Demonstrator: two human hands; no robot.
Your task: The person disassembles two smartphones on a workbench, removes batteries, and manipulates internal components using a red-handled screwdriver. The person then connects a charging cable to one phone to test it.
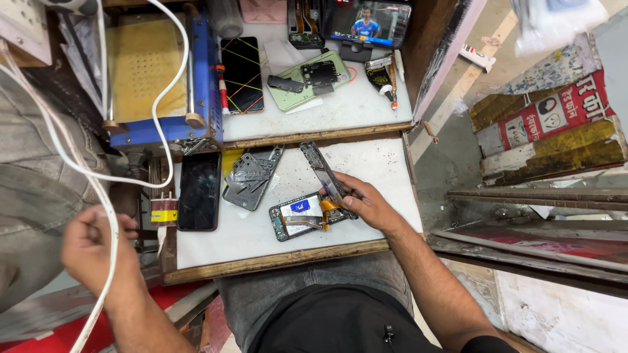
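The right hand [366,202] rests on the lower white work board [366,163], its fingers pinched on a thin dark phone screen panel [322,170] that stands tilted, lifted off an opened smartphone body with exposed battery and orange flex cables [307,216]. That opened phone lies flat near the middle of the board, just under the hand, and the raised panel meets it at the edge beside the fingers. The left hand [98,245] hangs off the board's left side, curled into a loose fist near a white cable [98,170] that loops down past it; whether the fingers actually clasp the cable cannot be told. Left of the opened phone lies a grey plastic phone mid-frame [252,175], tilted, and beside that a black smartphone with a dark glossy screen [199,191] lying flat at the board's left edge. On the upper shelf sit a blue metal screen-separator machine with a yellow pad [154,78], a black phone with coloured lines on its screen [242,73], and a pale green phone back cover with loose black parts on it [311,80]. A small upright screen showing video [366,23] stands at the back.
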